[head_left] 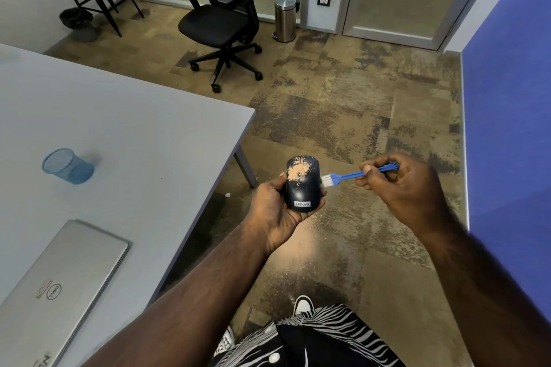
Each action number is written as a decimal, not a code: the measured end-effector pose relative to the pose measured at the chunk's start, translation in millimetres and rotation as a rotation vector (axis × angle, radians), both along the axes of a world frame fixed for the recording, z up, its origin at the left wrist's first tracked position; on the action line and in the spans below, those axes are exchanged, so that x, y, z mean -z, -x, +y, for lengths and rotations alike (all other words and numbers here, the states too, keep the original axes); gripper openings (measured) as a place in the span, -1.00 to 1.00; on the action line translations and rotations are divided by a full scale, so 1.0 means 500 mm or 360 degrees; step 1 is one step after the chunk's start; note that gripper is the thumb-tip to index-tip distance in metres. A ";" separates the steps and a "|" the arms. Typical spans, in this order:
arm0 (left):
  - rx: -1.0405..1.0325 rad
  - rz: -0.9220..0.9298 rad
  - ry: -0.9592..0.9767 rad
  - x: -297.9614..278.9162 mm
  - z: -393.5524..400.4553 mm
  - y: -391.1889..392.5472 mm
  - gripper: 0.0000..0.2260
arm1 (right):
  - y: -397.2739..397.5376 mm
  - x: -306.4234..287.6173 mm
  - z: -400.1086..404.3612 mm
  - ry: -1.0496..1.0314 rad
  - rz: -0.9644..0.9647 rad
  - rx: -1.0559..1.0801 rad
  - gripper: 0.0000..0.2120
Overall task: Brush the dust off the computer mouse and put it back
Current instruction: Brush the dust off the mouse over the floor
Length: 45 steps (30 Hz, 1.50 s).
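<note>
Nearest me, at six o'clock, I see a zebra-striped garment [325,334] and a white shoe [302,305] on the floor. Both forearms reach forward from there. My left hand [275,211] curls around a dark mouse [303,185], gripping it from the left and beneath, off the edge of the surface and above the carpet; tan dust [298,171] sits on the far end of its upper side and a white label near the close end. At three o'clock of the mouse, my right hand [402,185] pinches the handle of a small blue brush [357,174], fingers curled around it, the white bristles just beside the mouse's right flank; I cannot tell whether they touch. At nine o'clock lies the grey surface [134,134], carrying a closed silver laptop [62,283] at the near left and a blue mesh cup [67,165] further out. Beyond, at twelve o'clock, a black office chair [222,21] and a steel bin [285,18] stand on the patterned carpet [343,92].
</note>
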State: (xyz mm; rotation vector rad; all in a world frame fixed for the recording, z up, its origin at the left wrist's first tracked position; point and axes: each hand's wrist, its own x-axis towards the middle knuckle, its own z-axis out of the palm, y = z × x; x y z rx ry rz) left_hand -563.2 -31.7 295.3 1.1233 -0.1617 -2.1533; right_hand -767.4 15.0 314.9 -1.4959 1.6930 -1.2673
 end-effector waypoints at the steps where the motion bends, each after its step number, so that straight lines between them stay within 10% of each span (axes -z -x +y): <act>1: -0.0011 -0.0005 0.0001 0.000 0.000 0.001 -0.65 | 0.000 0.000 -0.001 -0.0005 -0.0013 -0.0024 -0.89; 45: 0.0095 -0.0221 0.0165 0.009 0.010 0.014 -0.66 | -0.024 -0.031 -0.057 -0.0048 0.0350 0.0122 -0.94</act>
